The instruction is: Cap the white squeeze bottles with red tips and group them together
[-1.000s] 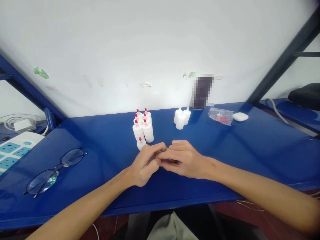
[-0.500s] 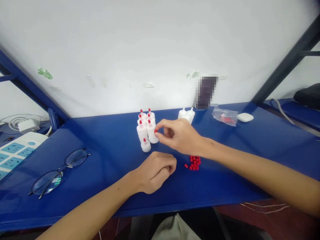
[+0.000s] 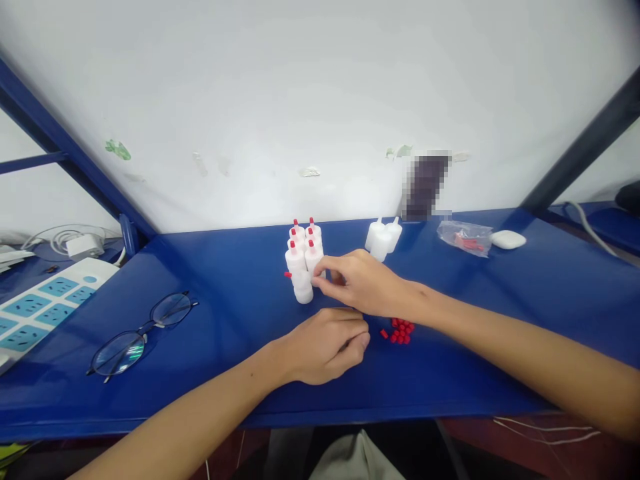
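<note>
Over swung the red tip (image 3: 287, 274), now in play! Right hand (image 3: 369, 285) pinched, seemingly on its white top (image 3: 303, 279); left hand (image 3: 327, 347) curled shut.

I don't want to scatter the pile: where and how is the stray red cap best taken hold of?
Probably pinch the stray cap across its middle, from above: it appears to lie on its side, just apart from the red pile, while the left hand is close on its other side.
</note>
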Tool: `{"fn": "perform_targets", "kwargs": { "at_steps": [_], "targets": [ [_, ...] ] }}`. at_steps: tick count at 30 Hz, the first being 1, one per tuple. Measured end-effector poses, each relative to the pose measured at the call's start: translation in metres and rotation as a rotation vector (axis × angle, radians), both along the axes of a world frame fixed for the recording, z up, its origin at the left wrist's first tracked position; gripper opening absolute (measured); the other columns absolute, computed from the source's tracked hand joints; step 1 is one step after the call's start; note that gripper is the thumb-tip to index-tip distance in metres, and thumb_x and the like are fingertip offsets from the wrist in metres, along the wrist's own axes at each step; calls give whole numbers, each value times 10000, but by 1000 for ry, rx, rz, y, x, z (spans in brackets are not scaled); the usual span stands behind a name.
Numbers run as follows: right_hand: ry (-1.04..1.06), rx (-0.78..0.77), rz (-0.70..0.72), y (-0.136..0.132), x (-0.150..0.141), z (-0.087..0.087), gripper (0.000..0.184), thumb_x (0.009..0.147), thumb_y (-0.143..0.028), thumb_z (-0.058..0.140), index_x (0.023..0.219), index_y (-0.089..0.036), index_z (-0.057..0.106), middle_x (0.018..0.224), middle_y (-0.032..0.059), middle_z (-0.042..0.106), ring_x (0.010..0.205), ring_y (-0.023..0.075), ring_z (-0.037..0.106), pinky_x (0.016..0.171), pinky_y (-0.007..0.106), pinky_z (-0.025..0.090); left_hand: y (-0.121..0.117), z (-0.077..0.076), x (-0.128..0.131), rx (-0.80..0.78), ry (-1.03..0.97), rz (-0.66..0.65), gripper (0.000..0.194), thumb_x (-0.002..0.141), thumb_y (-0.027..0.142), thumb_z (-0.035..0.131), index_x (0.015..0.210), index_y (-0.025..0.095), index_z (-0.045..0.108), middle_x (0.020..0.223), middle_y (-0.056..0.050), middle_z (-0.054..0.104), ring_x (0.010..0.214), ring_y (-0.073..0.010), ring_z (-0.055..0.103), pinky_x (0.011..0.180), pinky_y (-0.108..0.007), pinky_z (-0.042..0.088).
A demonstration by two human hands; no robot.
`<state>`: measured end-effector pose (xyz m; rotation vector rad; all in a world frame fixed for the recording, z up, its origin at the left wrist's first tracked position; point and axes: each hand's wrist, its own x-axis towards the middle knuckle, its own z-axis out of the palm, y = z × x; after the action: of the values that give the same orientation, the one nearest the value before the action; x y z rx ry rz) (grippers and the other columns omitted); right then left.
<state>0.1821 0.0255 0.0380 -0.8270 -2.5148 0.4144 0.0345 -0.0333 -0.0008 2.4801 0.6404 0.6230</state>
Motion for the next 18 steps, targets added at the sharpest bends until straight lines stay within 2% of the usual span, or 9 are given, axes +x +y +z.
{"fn": "perform_targets", "kwargs": {
  "at_steps": [5,8,11,13,16,18],
  "targets": [
    [-11,38,39,2,25,-5,150,918,-218,537,896,-166,677,576,-50,578,496,67,456,530,219,296,0,-7,-2,90,-117,73,301,964,182,351,665,204,344,567,30,427,509,-110,348,518,-281,302],
    [-56,28,51,4,38,-11,160,926,-221,527,879,-168,671,590,-45,582,496,71,448,527,222,300,0,-7,-3,255,-100,112,294,930,167,386,640,205,350,530,39,408,473,-102,324,473,-269,281],
    [-100,15,48,4,50,-12,157,922,-216,530,889,-168,676,611,-34,594,512,83,468,536,231,320,1,8,-17,555,-83,197,254,898,151,441,648,199,442,534,31,481,475,-103,379,469,-263,290],
    [-136,-11,53,3,60,-10,143,911,-220,550,906,-172,684,623,-30,602,515,90,481,539,240,337,2,24,-36,651,-62,326,202,906,150,449,734,189,547,600,12,577,510,-105,463,504,-252,338],
    [-192,-43,130,-1,76,-3,145,894,-295,611,948,-192,697,746,1,658,632,124,563,599,262,400,5,45,-74,527,61,665,232,977,239,445,854,187,634,659,9,635,543,-106,538,584,-236,410],
    [-235,-32,188,-6,85,2,178,871,-354,652,972,-214,698,849,22,679,766,165,595,689,297,435,6,51,-100,432,255,766,262,974,390,492,942,200,670,741,-5,672,612,-141,597,624,-253,433]
  ]
}}
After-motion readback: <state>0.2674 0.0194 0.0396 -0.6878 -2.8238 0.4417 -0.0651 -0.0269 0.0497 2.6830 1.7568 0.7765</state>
